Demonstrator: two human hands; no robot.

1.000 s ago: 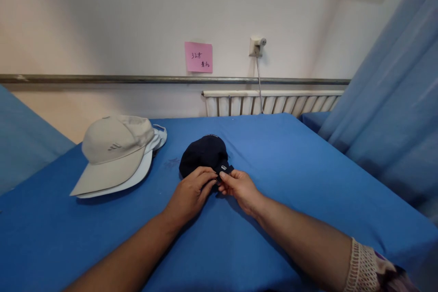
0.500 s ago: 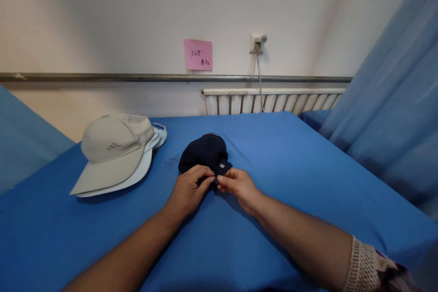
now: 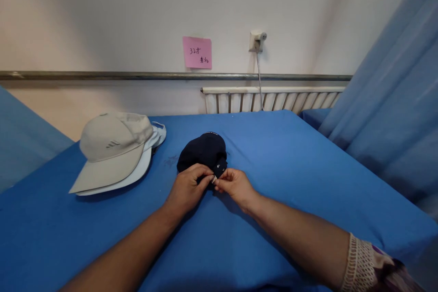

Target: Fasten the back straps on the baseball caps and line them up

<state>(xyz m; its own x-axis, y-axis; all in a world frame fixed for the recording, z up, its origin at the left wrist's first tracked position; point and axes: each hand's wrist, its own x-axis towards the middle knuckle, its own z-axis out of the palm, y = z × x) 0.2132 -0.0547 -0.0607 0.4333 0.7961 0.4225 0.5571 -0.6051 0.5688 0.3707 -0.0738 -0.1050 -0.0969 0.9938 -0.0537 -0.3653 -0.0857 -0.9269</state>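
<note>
The work looks unfinished, left hand (image 3: pixel 188 187) and right hand (image 3: pixel 237 187) pinching together at the narrow black fabric strap (image 3: pixel 220 166) of a rounded black cloth cap (image 3: pixel 201 150), with a curved-brim beige cloth cap (image 3: pixel 109 139) at its nine o'clock.

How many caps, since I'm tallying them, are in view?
3 visible: beige cap atop pale cap at left; dark cap at centre. More may be hidden under the beige cap.

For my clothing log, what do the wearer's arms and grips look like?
The left grip and right grip are ungloved, no watch visible. The left arm is bare to the picture's edge; the right arm has a sleeve patterned purple, dark and pale, with a cream openwork cuff.
</note>
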